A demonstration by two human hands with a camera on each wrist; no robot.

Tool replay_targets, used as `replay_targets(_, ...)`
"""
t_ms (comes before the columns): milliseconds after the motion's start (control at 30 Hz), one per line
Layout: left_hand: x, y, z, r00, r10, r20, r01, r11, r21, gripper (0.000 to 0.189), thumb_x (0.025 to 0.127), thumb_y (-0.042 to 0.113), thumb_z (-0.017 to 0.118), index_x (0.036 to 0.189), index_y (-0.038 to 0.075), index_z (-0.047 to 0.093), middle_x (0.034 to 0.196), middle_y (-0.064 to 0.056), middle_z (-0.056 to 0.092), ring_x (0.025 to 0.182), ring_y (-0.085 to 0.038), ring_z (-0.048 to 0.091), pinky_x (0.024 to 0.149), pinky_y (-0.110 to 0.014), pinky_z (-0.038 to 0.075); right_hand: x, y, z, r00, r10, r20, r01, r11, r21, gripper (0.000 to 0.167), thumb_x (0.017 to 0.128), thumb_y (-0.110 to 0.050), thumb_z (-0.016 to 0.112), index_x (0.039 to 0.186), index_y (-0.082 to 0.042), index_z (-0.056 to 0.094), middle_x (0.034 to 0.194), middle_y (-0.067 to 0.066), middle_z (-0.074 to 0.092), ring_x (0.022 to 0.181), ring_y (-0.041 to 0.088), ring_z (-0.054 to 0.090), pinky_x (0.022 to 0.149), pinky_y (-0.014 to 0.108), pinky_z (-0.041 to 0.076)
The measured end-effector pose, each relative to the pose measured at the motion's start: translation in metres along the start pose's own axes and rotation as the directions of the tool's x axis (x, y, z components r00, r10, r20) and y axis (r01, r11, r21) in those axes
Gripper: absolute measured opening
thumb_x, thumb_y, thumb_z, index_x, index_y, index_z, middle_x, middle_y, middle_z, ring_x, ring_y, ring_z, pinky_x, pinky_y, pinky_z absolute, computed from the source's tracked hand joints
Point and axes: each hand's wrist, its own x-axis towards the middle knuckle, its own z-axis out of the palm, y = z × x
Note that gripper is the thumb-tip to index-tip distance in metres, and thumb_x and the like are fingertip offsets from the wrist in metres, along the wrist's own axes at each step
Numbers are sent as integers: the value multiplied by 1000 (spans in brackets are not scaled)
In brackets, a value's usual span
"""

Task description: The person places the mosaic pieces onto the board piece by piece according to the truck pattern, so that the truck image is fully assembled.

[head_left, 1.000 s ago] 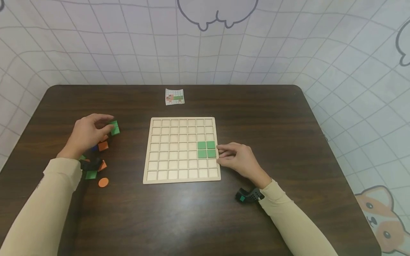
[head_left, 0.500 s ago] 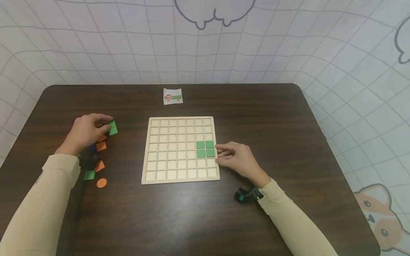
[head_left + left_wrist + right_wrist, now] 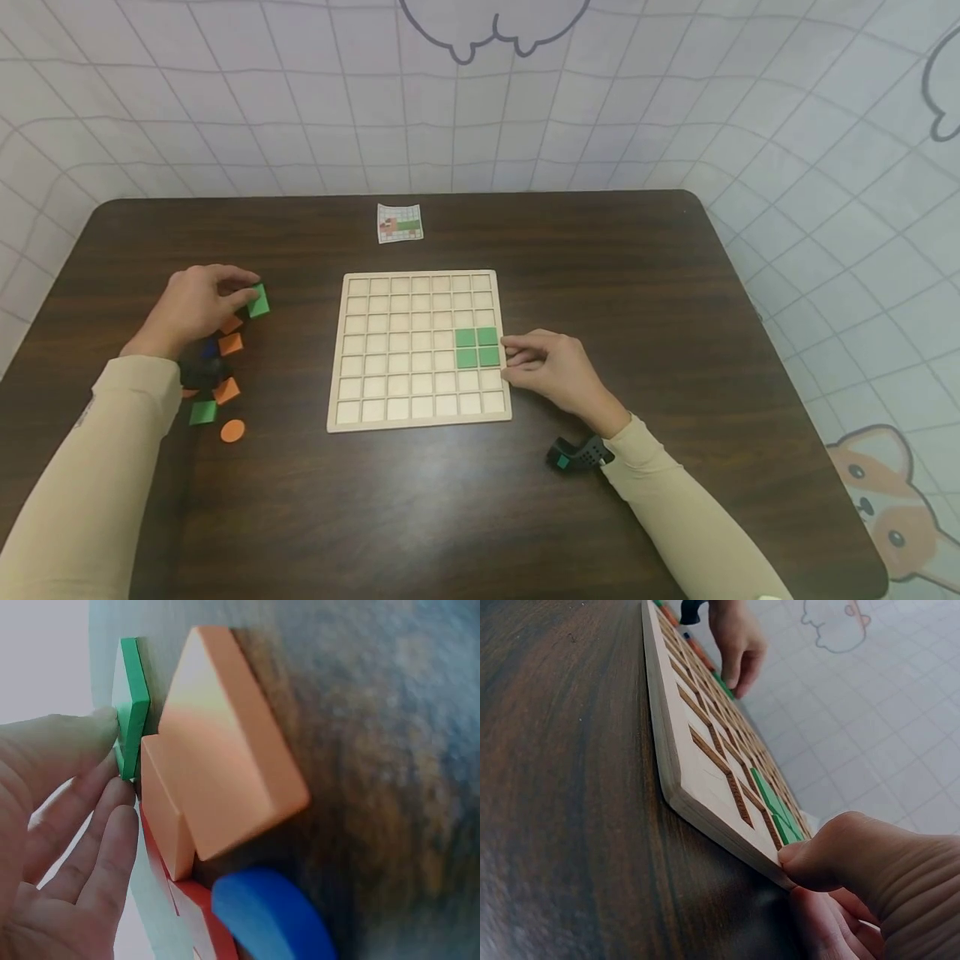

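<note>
My left hand [image 3: 197, 304] is at the far end of a loose pile on the table's left. Its thumb and fingers pinch a green square tile [image 3: 133, 697], which looks slightly tilted in the left wrist view. Beside that tile lie orange tiles [image 3: 225, 742], a blue curved piece [image 3: 274, 915] and red pieces [image 3: 202, 919]. My right hand [image 3: 558, 372] holds the right edge of a wooden grid board [image 3: 667, 742], thumb on the rim and fingers against the side. Several green tiles [image 3: 466, 337] fill a block of cells near that edge.
A small printed card [image 3: 399, 224] with a coloured grid picture lies behind the board. Near the left sleeve are an orange round piece [image 3: 232, 431] and a green tile [image 3: 203, 412]. A wall with a grid pattern [image 3: 480, 133] stands behind the table.
Two green tiles showed at my left fingertips before; now a single green face shows there. The right hand stays at the board's edge. The whole view has shifted slightly.
</note>
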Motion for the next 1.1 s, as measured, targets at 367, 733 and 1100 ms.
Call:
replay_targets(367, 2, -1, -3, 1000, -2, 18, 2, 1000, 24, 50, 106, 37, 55, 143, 3, 58, 136, -32, 62, 120, -49, 59, 98, -70, 47, 0, 0, 0, 1000, -6, -2, 6, 1000, -9, 46, 85, -15, 84, 129, -9, 73, 110, 9, 74, 99, 19, 77, 83, 22, 62)
replay_targets(733, 7, -3, -1, 999, 47, 0, -47, 997, 59, 45, 105, 26, 58, 140, -1, 59, 129, -33, 65, 113, -47, 64, 91, -63, 53, 0, 1, 1, 1000, 2, -7, -2, 1000, 9, 45, 85, -12, 83, 129, -8, 73, 111, 10, 74, 100, 21, 76, 83, 21, 62)
replay_targets(1100, 7, -8, 0, 1000, 22, 2, -22, 999, 46, 51, 104, 35, 61, 142, 1, 58, 133, -33, 62, 116, -47, 62, 93, -65, 52, 0, 1, 0, 1000, -2, -10, 2, 1000, -1, 45, 85, -12, 83, 129, -8, 73, 110, 10, 74, 99, 20, 76, 83, 21, 61)
